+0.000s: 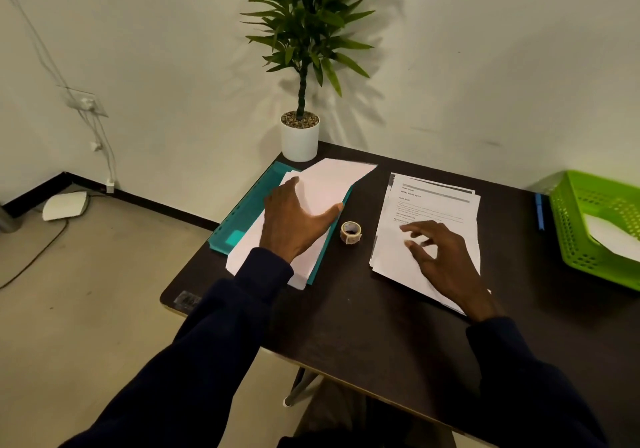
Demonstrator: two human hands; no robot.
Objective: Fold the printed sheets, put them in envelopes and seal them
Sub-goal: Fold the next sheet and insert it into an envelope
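A: Left grip [298, 220]?
B: Flat, fingers spread, pressing the envelopes [332, 184] on the teal folder [247, 213].
A: Right grip [441, 257]?
B: Loosely curled, empty, at the printed sheets [433, 205], table [346, 326] right.
A: Progress?
B: Early, probably: sheets unfolded, sticker roll [350, 232] untouched; filling and sealing ahead.

On the dark wooden table [346, 326], the left hand [294, 220] lies flat on a stack of white paper envelopes [325, 184] atop a teal plastic folder [247, 205]. The right hand [446, 260], fingers loosely bent, is over the stack of printed white sheets [433, 205]. A small roll of stickers [350, 232] stands between the stacks.
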